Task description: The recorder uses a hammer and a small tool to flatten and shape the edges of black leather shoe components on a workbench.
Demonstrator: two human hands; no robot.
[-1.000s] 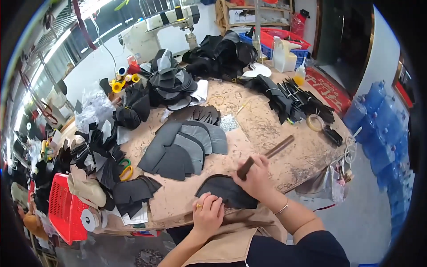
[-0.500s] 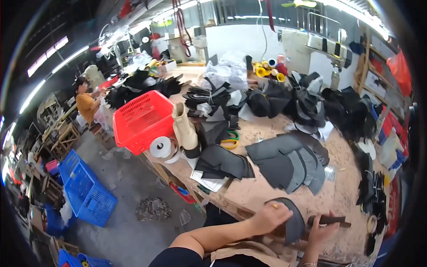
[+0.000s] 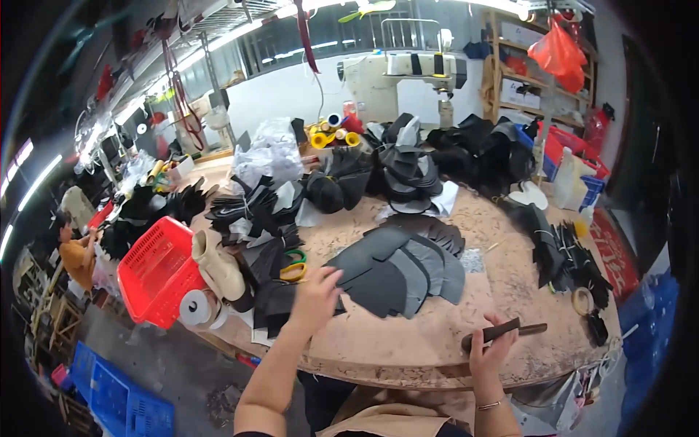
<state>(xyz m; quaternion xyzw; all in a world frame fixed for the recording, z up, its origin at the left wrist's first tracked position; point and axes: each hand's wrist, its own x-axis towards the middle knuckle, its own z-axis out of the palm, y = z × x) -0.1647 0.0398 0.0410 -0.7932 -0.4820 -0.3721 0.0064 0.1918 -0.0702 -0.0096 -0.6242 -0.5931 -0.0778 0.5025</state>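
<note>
Over the table's near edge, my left hand [image 3: 317, 298] is open, its fingers apart with nothing in them. It hovers between a stack of black cut pieces [image 3: 280, 309] on its left and a fanned-out pile of dark grey cut pieces [image 3: 378, 280] on its right. Farther right, my right hand [image 3: 489, 357] closes round a tool with a thick dark handle [image 3: 499, 331] and a narrow shank pointing right. Scissors [image 3: 293, 272] with yellow and green handles lie just beyond my left hand.
A red basket [image 3: 160, 269], a cream boot [image 3: 218, 269] and a white spool [image 3: 196, 307] stand at the left. Bundles of dark pieces [image 3: 408, 171] line the back, before a sewing machine [image 3: 408, 73]. A tape roll [image 3: 582, 300] lies right. Another person [image 3: 76, 255] sits far left.
The curved grey piece that was at my left hand is no longer there. That hand has moved left and away from my right hand, which keeps the tool. The view has swung right.
</note>
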